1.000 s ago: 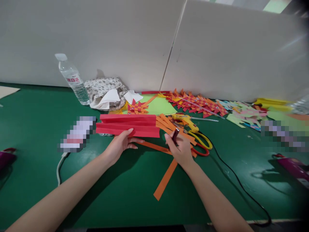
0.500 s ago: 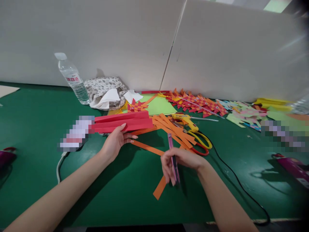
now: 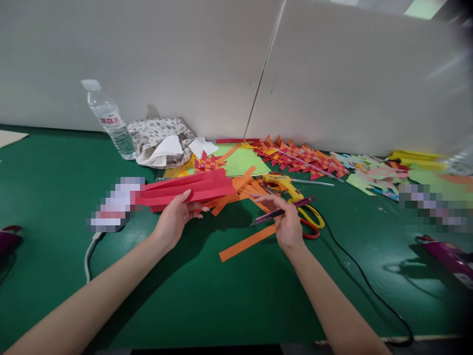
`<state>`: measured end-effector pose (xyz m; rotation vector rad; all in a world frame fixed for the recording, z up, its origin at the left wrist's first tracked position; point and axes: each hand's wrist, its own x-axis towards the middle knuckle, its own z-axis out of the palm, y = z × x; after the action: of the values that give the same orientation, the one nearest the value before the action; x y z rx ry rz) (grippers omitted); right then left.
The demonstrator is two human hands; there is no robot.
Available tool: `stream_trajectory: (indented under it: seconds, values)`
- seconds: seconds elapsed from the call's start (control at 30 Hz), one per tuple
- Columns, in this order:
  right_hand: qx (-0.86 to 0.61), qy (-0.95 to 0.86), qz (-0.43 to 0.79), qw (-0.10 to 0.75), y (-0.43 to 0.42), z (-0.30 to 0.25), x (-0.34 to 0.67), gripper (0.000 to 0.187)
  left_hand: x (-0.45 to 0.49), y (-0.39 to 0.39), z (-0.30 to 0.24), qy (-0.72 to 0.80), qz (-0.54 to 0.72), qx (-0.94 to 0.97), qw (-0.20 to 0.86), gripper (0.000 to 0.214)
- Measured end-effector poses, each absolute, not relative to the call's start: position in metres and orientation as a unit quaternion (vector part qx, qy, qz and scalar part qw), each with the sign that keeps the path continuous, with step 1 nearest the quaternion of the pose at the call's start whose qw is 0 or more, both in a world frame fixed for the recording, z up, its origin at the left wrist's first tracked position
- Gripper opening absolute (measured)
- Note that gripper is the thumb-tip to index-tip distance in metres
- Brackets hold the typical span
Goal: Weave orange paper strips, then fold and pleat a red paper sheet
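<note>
My left hand [image 3: 176, 217] is closed on a folded sheet of red paper [image 3: 207, 190], thumb on top and fingers beneath. The paper is creased lengthwise and held above the table. A purple utility knife [image 3: 271, 215] lies across my right hand [image 3: 288, 224], held near the thumb, its pointed end toward the left; the other fingers are stretched out. Under and beside that hand is a loose orange paper strip [image 3: 244, 244]. More orange strips [image 3: 246, 185] are heaped between the hands, partly hidden by the red paper.
A yellow glue gun [image 3: 286, 183] and scissors with red and yellow handles [image 3: 314, 217] lie beyond my right hand. Woven paper fish [image 3: 299, 158] are piled by the wall. A water bottle [image 3: 111, 121], tissue pack [image 3: 158, 133] and blurred phone [image 3: 120, 202] are at left; a black cable [image 3: 354, 271] runs right.
My right hand has moved up and right and turned, so the knife now points left instead of upright. Orange strips have shifted on the table. My left hand still holds the red paper.
</note>
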<state>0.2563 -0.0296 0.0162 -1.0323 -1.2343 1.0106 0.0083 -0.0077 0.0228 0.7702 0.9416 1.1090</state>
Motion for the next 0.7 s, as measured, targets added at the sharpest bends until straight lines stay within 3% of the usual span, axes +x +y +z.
stream_trajectory:
  seconds: [0.07,0.17,0.23,0.27,0.37,0.47,0.57,0.7]
  values:
    - [-0.43,-0.503,0.524,0.536,-0.033,0.021,0.256,0.037,0.009,-0.008,0.023,0.423,0.488,0.358,0.674,0.03]
    - [-0.381,-0.506,0.709,0.31,-0.039,0.024,0.252,0.043,0.009,-0.009,0.023,0.418,0.486,0.371,0.672,0.03]
    - [-0.388,-0.516,0.735,0.205,-0.04,0.022,0.248,0.047,0.008,-0.009,0.023,0.415,0.488,0.37,0.673,0.029]
    - [-0.413,-0.531,0.708,0.213,-0.04,0.02,0.247,0.051,0.008,-0.009,0.023,0.417,0.488,0.37,0.672,0.029]
    - [-0.46,-0.585,0.507,0.435,-0.037,0.016,0.246,0.039,0.007,-0.009,0.021,0.418,0.485,0.381,0.667,0.031]
    - [-0.466,-0.52,0.42,0.58,-0.034,0.02,0.249,0.036,0.008,-0.01,0.019,0.408,0.487,0.389,0.667,0.031]
    - [-0.475,-0.43,0.446,0.625,-0.032,0.025,0.25,0.031,0.009,-0.012,0.018,0.403,0.469,0.403,0.675,0.03]
    - [-0.487,-0.349,0.558,0.574,-0.032,0.028,0.245,0.036,0.011,-0.017,0.018,0.401,0.426,0.46,0.668,0.031]
